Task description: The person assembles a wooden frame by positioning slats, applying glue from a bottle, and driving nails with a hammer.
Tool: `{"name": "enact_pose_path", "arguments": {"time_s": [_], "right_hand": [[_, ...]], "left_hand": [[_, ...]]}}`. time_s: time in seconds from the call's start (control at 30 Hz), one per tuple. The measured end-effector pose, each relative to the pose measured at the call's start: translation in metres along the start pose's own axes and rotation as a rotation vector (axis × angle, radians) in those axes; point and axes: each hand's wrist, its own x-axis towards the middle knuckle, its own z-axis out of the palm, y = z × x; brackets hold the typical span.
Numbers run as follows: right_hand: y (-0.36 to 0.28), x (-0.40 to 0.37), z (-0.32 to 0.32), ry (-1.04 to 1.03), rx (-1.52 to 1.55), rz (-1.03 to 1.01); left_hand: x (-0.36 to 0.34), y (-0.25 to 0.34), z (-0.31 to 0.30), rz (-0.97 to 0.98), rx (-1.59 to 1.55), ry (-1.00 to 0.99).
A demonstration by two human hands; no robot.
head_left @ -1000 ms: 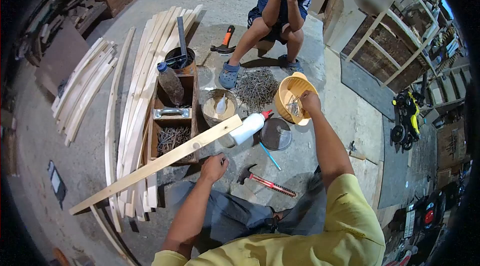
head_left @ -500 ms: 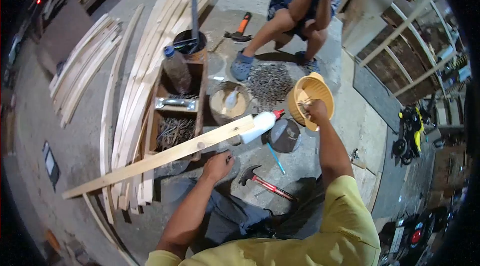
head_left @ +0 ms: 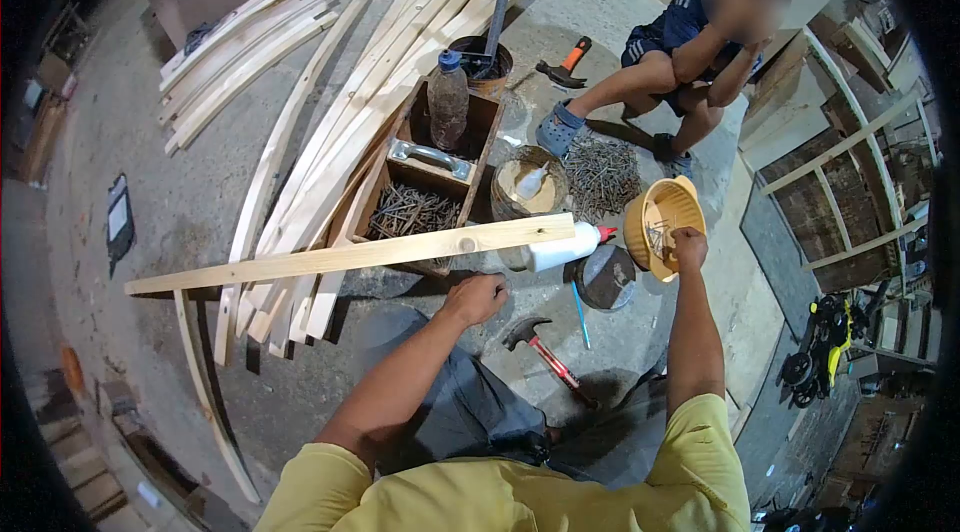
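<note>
My right hand (head_left: 688,246) is at the near edge of the yellow basket (head_left: 690,200), its fingers closed on nails (head_left: 660,238). My left hand (head_left: 476,299) is closed, below a long wooden strip (head_left: 360,256); what it holds, if anything, is hidden. The strip's right end lies beside a white bottle (head_left: 560,249) with a red tip. A red-handled hammer (head_left: 548,356) lies between my legs. Left of the basket is a pile of nails (head_left: 604,172). A wooden box (head_left: 478,117) holds more nails and a plastic bottle (head_left: 448,104).
A person (head_left: 690,62) sits across from me at the upper right. Wooden strips (head_left: 350,132) lie to the left. An orange-handled hammer (head_left: 567,62), a tin of glue (head_left: 515,194), a dark round block (head_left: 605,277) and a blue pencil (head_left: 582,315) are on the floor.
The view has swung, so the things appear shifted. My right hand has drawn back toward the basket's near edge. My left hand remains closed below the strip.
</note>
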Motion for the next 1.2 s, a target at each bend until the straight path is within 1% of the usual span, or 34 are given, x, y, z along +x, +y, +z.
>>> {"name": "enact_pose_path", "arguments": {"time_s": [0.07, 0.1, 0.17, 0.2, 0.27, 0.3, 0.37, 0.4, 0.47, 0.5, 0.53, 0.57, 0.6, 0.63, 0.67, 0.73, 0.77, 0.83, 0.9, 0.97, 1.0, 1.03, 1.1, 1.17, 1.2], "right_hand": [[-0.01, -0.016, -0.007, 0.135, 0.034, -0.066], [-0.008, -0.015, -0.005, 0.137, 0.034, -0.065], [-0.004, -0.009, 0.006, 0.118, 0.516, 0.005], [-0.015, -0.013, 0.002, 0.121, 0.517, 0.002], [-0.06, -0.042, -0.016, -0.169, 0.626, -0.147], [-0.084, -0.057, -0.025, -0.169, 0.623, -0.148], [-0.136, -0.09, -0.044, -0.351, 0.822, -0.184], [-0.158, -0.102, -0.053, -0.349, 0.821, -0.184], [-0.195, -0.123, -0.066, -0.546, 1.028, -0.134], [-0.209, -0.132, -0.07, -0.548, 1.021, -0.131], [-0.221, -0.14, -0.073, -0.596, 1.004, -0.182], [-0.232, -0.145, -0.073, -0.644, 0.986, -0.234], [-0.241, -0.148, -0.072, -0.644, 0.977, -0.233], [-0.247, -0.15, -0.07, -0.645, 0.903, -0.281], [-0.253, -0.152, -0.068, -0.645, 0.828, -0.326], [-0.262, -0.153, -0.063, -0.649, 0.797, -0.326], [-0.264, -0.152, -0.06, -0.654, 0.777, -0.328], [-0.263, -0.15, -0.051, -0.686, 0.778, -0.291], [-0.266, -0.152, -0.042, -0.726, 0.771, -0.294], [-0.265, -0.152, -0.029, -0.741, 0.778, -0.286], [-0.264, -0.153, -0.024, -0.75, 0.795, -0.285], [-0.264, -0.155, -0.021, -0.753, 0.782, -0.274], [-0.268, -0.159, -0.017, -0.698, 0.759, -0.225], [-0.267, -0.162, -0.015, -0.696, 0.749, -0.212], [-0.267, -0.163, -0.015, -0.696, 0.751, -0.205]], "left_hand": [[0.0, 0.0, -0.001, -0.01, 0.032, -0.026], [0.0, 0.0, 0.0, -0.008, 0.033, -0.027], [-0.001, 0.0, 0.0, 0.02, 0.045, -0.002], [-0.001, 0.001, -0.002, 0.023, 0.046, 0.0], [-0.002, 0.002, -0.002, 0.043, 0.041, -0.005], [-0.002, 0.002, 0.001, 0.044, 0.038, -0.005], [0.0, -0.001, 0.007, 0.122, 0.08, 0.061], [0.003, 0.001, 0.008, 0.124, 0.079, 0.06], [0.012, 0.012, 0.012, 0.155, -0.339, 0.031], [0.019, 0.024, 0.012, 0.181, -0.494, -0.012], [0.027, 0.039, 0.009, 0.207, -0.65, -0.055], [0.034, 0.054, 0.007, 0.206, -0.659, -0.056], [0.04, 0.068, 0.003, 0.207, -0.825, -0.101], [0.045, 0.079, -0.001, 0.209, -0.99, -0.147], [0.048, 0.086, -0.005, 0.21, -1.0, -0.152], [0.053, 0.094, -0.007, 0.245, -1.176, -0.101], [0.053, 0.096, -0.007, 0.242, -1.189, -0.114], [0.051, 0.099, -0.002, 0.151, -1.389, 0.057], [0.056, 0.094, 0.003, 0.124, -1.372, 0.051], [0.061, 0.089, 0.006, 0.201, -1.054, 0.105], [0.06, 0.092, 0.007, 0.139, -1.153, 0.114], [0.061, 0.091, 0.011, 0.13, -1.166, 0.107], [0.062, 0.091, 0.014, 0.078, -1.304, 0.036], [0.061, 0.095, 0.008, 0.091, -1.272, 0.052], [0.06, 0.097, 0.0, 0.081, -1.306, 0.034]]}}
